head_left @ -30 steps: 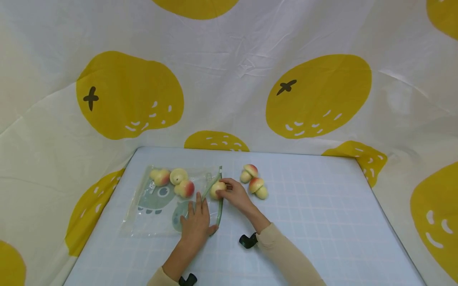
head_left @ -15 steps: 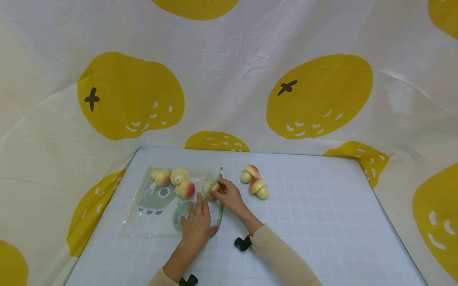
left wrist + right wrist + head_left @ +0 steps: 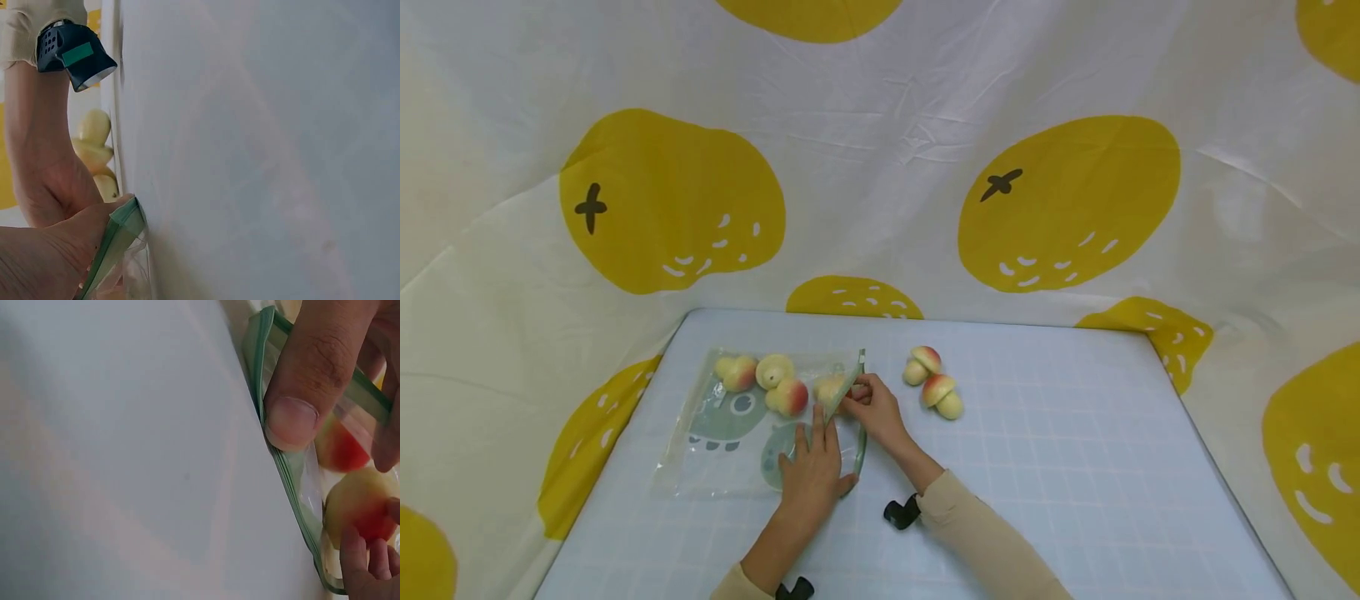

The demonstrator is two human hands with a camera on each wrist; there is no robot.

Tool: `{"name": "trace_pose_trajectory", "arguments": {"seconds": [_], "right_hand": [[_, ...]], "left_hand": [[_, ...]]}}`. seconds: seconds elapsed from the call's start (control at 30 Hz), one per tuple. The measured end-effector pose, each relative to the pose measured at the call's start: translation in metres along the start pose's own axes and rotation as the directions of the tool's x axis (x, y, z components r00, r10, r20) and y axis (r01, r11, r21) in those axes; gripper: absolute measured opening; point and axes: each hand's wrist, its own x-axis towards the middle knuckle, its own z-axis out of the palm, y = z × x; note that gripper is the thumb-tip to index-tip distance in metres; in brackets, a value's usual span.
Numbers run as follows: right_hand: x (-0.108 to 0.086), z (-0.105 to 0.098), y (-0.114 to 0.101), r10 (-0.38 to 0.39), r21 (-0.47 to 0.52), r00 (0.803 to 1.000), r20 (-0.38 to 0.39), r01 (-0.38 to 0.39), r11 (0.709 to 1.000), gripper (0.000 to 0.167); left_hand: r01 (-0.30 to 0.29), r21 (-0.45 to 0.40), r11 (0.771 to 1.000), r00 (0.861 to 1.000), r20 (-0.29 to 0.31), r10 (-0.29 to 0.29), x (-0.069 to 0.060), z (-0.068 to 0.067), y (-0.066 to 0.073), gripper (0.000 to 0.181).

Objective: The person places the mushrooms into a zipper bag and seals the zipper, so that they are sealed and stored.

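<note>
A clear zip bag (image 3: 722, 467) with green monster prints lies on the table. Three red-and-cream toy mushrooms (image 3: 788, 397) are inside it. The left hand (image 3: 812, 479) rests on the bag with fingers spread; in the right wrist view, its thumb (image 3: 294, 422) presses at the green-edged mouth. The right hand (image 3: 880, 417) reaches into the mouth, its fingertips around another mushroom (image 3: 359, 500), seen partly through the plastic in the head view. In the left wrist view, the left hand (image 3: 56, 256) is beside the green edge, with the right wrist (image 3: 44, 150) beyond.
Two more toy mushrooms (image 3: 922, 364) lie close together on the pale checked table (image 3: 1060, 450), right of the bag. A white cloth printed with yellow fruit shapes hangs behind and at both sides. Both wrists carry black cameras.
The right hand has moved left with its mushroom, from the bag's mouth to further inside, under the raised green edge. The left hand has stayed on the bag.
</note>
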Motion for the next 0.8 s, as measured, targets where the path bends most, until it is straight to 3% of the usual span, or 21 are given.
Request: {"name": "trace_pose_trajectory", "arguments": {"seconds": [0.17, 0.37, 0.53, 0.8], "right_hand": [[0.000, 0.006, -0.001, 0.037, 0.175, 0.997, 0.062, -0.048, 0.983, 0.029], [0.003, 0.012, 0.002, 0.090, 0.382, 0.979, 0.182, -0.155, 0.911, 0.032], [0.007, 0.015, 0.004, 0.119, 0.409, 0.957, 0.263, -0.222, 0.885, 0.034], [0.013, 0.024, 0.005, 0.155, 0.411, 0.935, 0.318, -0.283, 0.867, 0.043]], "left_hand": [[-0.009, 0.003, 1.000, 1.000, -0.016, 0.009, -0.001, 0.000, 0.001, 0.101], [0.003, 0.009, 1.000, 1.000, -0.002, -0.003, -0.001, -0.001, 0.003, 0.101], [0.009, 0.003, 1.000, 1.000, 0.005, -0.009, 0.000, -0.002, 0.002, 0.101], [0.005, 0.017, 1.000, 1.000, 0.017, -0.005, 0.001, -0.001, 0.001, 0.100]]}}
